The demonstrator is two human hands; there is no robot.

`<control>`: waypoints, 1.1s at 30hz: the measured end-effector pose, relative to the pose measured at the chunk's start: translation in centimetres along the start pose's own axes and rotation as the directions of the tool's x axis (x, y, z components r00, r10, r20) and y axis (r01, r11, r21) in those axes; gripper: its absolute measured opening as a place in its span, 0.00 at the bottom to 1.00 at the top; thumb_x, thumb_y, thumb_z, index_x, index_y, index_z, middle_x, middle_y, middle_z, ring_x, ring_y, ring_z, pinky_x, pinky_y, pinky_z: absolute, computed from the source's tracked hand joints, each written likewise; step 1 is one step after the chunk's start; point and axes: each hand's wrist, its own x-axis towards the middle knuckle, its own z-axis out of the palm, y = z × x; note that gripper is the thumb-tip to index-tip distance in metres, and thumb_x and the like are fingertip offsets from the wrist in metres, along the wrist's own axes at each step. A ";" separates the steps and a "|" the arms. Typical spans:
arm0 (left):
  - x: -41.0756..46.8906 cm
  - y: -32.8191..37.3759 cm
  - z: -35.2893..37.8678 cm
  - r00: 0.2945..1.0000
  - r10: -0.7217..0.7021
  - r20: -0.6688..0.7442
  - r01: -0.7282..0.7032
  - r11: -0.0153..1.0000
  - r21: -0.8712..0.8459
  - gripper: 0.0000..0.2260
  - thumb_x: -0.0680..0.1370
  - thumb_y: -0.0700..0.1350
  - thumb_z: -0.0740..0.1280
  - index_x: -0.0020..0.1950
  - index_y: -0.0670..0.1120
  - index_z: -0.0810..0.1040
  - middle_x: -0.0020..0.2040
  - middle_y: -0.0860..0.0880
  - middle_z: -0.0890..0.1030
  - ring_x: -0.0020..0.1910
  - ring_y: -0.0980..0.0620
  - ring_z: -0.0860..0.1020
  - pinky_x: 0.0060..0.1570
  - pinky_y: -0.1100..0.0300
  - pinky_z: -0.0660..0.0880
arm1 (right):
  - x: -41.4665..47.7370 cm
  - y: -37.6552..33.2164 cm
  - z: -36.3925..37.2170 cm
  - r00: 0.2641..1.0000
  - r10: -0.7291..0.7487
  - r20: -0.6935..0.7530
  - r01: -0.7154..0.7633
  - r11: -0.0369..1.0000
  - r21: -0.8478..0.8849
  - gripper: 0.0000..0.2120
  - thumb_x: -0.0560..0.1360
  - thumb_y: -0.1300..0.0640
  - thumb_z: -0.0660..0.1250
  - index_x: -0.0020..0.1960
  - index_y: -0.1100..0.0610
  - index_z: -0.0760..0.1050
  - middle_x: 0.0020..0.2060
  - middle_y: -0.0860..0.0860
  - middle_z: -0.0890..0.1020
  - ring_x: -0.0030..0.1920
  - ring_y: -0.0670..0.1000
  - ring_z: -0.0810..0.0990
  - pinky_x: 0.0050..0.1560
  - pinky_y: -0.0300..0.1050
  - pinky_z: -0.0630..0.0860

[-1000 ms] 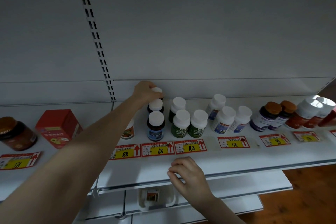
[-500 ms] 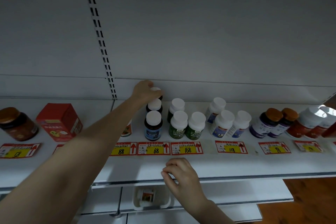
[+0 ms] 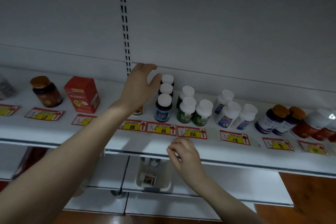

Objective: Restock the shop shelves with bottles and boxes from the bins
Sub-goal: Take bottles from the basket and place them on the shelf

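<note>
Reading along the front of the shelf (image 3: 272, 152), the yellow-and-red price tags carry handwritten numbers: the 88 tag (image 3: 131, 126), the 68 tag (image 3: 163, 130), the 168 tag (image 3: 192, 133) and the 118 tag (image 3: 235, 139). The other tags are too blurred to read, and so is the print on every bottle label.

Directly behind the 68 tag, 3 dark bottles with white caps stand upright in a file; the front bottle (image 3: 163, 109) has a blue label, and the rear bottle (image 3: 167, 79) stands nearest the back wall. Right of the 68 tag stand 3 green-label bottles (image 3: 186, 113). Left of the 68 tag are a red box (image 3: 82, 94) and a brown jar (image 3: 46, 92). Below the 68 tag, under the shelf, a white bin (image 3: 140, 172) holds a bottle.

The left hand (image 3: 139, 85) reaches behind and just left of the 68 tag, fingers spread and straight, gripping nothing; its thumb lies just beside the rear bottle's cap, and contact cannot be told. The right hand (image 3: 183, 152) sits in front of the 68 tag at the shelf lip, fingers curled in, with nothing visible in them.
</note>
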 end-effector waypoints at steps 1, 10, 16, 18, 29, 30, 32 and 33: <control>-1.0 0.2 -0.7 1.000 0.003 0.015 -0.003 1.000 0.015 0.18 0.77 0.48 0.63 0.62 0.37 0.75 0.58 0.38 0.77 0.58 0.42 0.75 0.52 0.68 0.62 | 0.0 -0.1 -0.1 1.000 0.011 0.008 -0.011 1.000 -0.001 0.10 0.73 0.56 0.62 0.39 0.61 0.78 0.38 0.53 0.79 0.44 0.46 0.71 0.45 0.33 0.66; -14.5 -0.7 -6.9 0.971 0.147 0.189 -0.173 0.976 0.131 0.16 0.77 0.48 0.60 0.53 0.36 0.79 0.44 0.39 0.81 0.40 0.40 0.80 0.36 0.54 0.76 | -1.3 -2.9 -1.6 0.994 0.089 0.066 -0.084 0.994 -0.072 0.08 0.73 0.61 0.65 0.44 0.65 0.80 0.42 0.59 0.82 0.46 0.54 0.78 0.50 0.36 0.68; -25.3 -4.3 -6.1 0.936 -0.051 0.347 0.006 0.992 0.128 0.17 0.76 0.50 0.58 0.49 0.39 0.80 0.39 0.41 0.80 0.35 0.41 0.79 0.28 0.54 0.76 | -7.5 -3.4 -0.4 0.962 0.130 0.238 -0.113 0.990 -0.085 0.11 0.75 0.58 0.62 0.48 0.65 0.80 0.44 0.60 0.82 0.46 0.57 0.80 0.49 0.39 0.70; -28.3 -5.4 -4.7 0.904 -0.120 0.411 0.076 0.990 0.123 0.19 0.75 0.50 0.57 0.48 0.38 0.80 0.39 0.41 0.80 0.33 0.40 0.79 0.27 0.54 0.77 | -9.0 -2.3 0.6 0.916 0.236 0.325 -0.206 0.970 -0.126 0.10 0.76 0.61 0.64 0.53 0.65 0.79 0.48 0.59 0.82 0.50 0.58 0.80 0.49 0.36 0.68; -36.3 -10.8 6.9 0.803 -0.291 0.520 0.223 0.956 0.191 0.16 0.75 0.46 0.60 0.53 0.37 0.79 0.47 0.37 0.80 0.44 0.37 0.79 0.39 0.49 0.77 | -12.5 6.1 10.7 0.733 0.472 0.490 -0.446 0.877 -0.177 0.13 0.77 0.61 0.62 0.60 0.64 0.74 0.54 0.60 0.79 0.54 0.56 0.77 0.53 0.39 0.69; -36.3 -11.3 8.3 0.800 -0.301 0.520 0.235 0.953 0.190 0.15 0.76 0.45 0.61 0.55 0.37 0.78 0.49 0.37 0.80 0.46 0.36 0.79 0.41 0.48 0.77 | -12.8 7.0 11.5 0.728 0.466 0.503 -0.438 0.880 -0.181 0.13 0.77 0.61 0.62 0.60 0.64 0.74 0.54 0.60 0.79 0.54 0.56 0.77 0.53 0.39 0.69; -35.8 -12.6 11.6 0.790 -0.311 0.528 0.255 0.950 0.179 0.12 0.77 0.41 0.63 0.56 0.36 0.78 0.51 0.36 0.78 0.49 0.36 0.77 0.44 0.48 0.76 | -13.0 9.2 13.2 0.734 0.455 0.505 -0.422 0.887 -0.186 0.13 0.77 0.61 0.62 0.60 0.64 0.74 0.54 0.60 0.79 0.54 0.57 0.78 0.53 0.39 0.69; -35.4 -13.2 13.4 0.780 -0.313 0.541 0.257 0.950 0.180 0.11 0.76 0.40 0.64 0.55 0.36 0.78 0.51 0.36 0.78 0.50 0.36 0.77 0.45 0.47 0.75 | -12.9 10.4 13.9 0.745 0.450 0.493 -0.411 0.891 -0.192 0.13 0.77 0.61 0.63 0.60 0.64 0.74 0.54 0.60 0.79 0.53 0.57 0.78 0.52 0.39 0.69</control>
